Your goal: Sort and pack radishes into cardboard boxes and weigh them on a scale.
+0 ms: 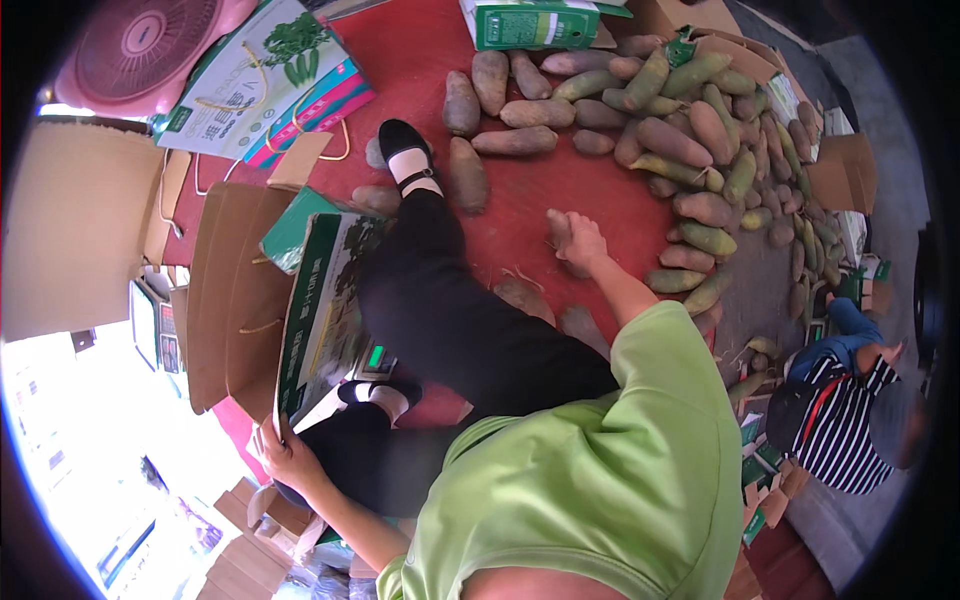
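Note:
My right hand (584, 242) is closed around a brownish radish (556, 226) above the red floor covering. Its fingers hide the middle of the radish. My left hand (288, 456) grips the near edge of an open cardboard carton (318, 310), which has a green and white printed side and stands beside my legs. What lies inside the carton cannot be seen. Close to my right hand, two more radishes (524, 298) rest on the red covering, partly behind my leg. A large heap of green and brown radishes (690, 145) spreads beyond it to the right.
A pink fan (145, 40) and a printed gift box (262, 85) with rope handles stand at the far left. A scale (376, 360) with a lit display sits near my feet. Another person in a striped top (845, 425) crouches at the right. Cartons (535, 25) border the heap.

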A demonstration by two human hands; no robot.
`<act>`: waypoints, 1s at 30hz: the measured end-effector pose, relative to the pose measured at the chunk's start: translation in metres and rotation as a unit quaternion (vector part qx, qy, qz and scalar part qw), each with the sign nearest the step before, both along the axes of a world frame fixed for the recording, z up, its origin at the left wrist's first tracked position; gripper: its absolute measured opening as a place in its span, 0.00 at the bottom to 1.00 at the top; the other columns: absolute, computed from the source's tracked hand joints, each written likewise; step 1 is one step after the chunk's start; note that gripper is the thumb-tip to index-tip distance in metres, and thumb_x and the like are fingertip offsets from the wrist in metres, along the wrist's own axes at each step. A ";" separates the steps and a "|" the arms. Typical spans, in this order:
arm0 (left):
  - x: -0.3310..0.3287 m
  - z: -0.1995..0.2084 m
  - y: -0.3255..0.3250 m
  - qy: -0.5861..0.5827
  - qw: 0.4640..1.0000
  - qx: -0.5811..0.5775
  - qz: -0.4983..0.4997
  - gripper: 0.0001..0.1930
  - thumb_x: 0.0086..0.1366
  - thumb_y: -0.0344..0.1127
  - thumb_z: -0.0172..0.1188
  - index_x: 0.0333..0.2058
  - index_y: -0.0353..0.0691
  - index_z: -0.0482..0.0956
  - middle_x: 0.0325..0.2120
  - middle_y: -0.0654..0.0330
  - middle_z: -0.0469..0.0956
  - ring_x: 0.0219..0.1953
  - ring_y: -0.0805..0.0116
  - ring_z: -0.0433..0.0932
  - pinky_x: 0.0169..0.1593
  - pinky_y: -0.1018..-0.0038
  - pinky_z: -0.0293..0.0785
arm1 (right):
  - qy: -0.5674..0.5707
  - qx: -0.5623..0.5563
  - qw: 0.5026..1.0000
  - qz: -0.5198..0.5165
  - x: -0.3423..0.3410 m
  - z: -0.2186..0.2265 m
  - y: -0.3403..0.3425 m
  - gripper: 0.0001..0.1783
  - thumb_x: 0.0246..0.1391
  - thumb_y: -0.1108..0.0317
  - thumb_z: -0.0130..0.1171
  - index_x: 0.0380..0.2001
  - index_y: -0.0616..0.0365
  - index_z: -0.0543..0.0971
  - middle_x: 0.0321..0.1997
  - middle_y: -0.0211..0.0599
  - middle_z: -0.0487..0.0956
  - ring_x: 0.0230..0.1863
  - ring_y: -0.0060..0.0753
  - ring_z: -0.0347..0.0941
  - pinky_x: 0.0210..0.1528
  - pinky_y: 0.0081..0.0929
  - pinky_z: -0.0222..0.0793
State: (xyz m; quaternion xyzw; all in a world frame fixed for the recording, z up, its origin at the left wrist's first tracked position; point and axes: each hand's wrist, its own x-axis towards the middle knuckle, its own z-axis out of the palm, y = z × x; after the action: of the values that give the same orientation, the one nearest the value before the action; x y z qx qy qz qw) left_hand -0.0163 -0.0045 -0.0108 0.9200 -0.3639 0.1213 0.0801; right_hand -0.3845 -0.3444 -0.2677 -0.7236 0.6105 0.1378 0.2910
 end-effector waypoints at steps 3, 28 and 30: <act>-0.004 0.004 -0.002 0.022 1.000 -0.006 0.016 0.07 0.59 0.31 0.57 0.37 0.40 0.77 0.31 0.52 0.77 0.37 0.48 0.75 0.39 0.59 0.71 | -0.146 -0.026 0.986 -0.074 0.011 0.005 -0.015 0.42 0.32 0.65 0.74 0.54 0.51 0.67 0.56 0.42 0.70 0.59 0.49 0.63 0.58 0.44 0.63; -0.009 0.009 -0.005 0.011 1.000 -0.014 -0.005 0.10 0.53 0.26 0.57 0.35 0.42 0.77 0.31 0.58 0.76 0.37 0.53 0.75 0.40 0.61 0.72 | -0.425 -0.174 0.729 0.507 0.357 0.305 0.073 0.29 0.36 0.67 0.69 0.45 0.57 0.72 0.45 0.43 0.76 0.49 0.43 0.73 0.50 0.40 0.70; -0.009 0.007 -0.004 0.013 1.000 -0.008 0.004 0.10 0.53 0.26 0.57 0.35 0.42 0.76 0.31 0.57 0.76 0.37 0.53 0.75 0.39 0.61 0.72 | -0.360 -0.157 0.748 0.535 0.367 0.288 0.084 0.26 0.38 0.67 0.67 0.44 0.57 0.73 0.43 0.43 0.77 0.47 0.42 0.74 0.49 0.40 0.71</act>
State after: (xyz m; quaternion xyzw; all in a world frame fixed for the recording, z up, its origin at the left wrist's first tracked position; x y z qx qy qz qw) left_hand -0.0252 -0.0088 -0.0033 0.9224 -0.3579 0.1122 0.0921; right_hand -0.0172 -0.2604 0.0202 -0.9632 -0.0131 -0.0976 0.2502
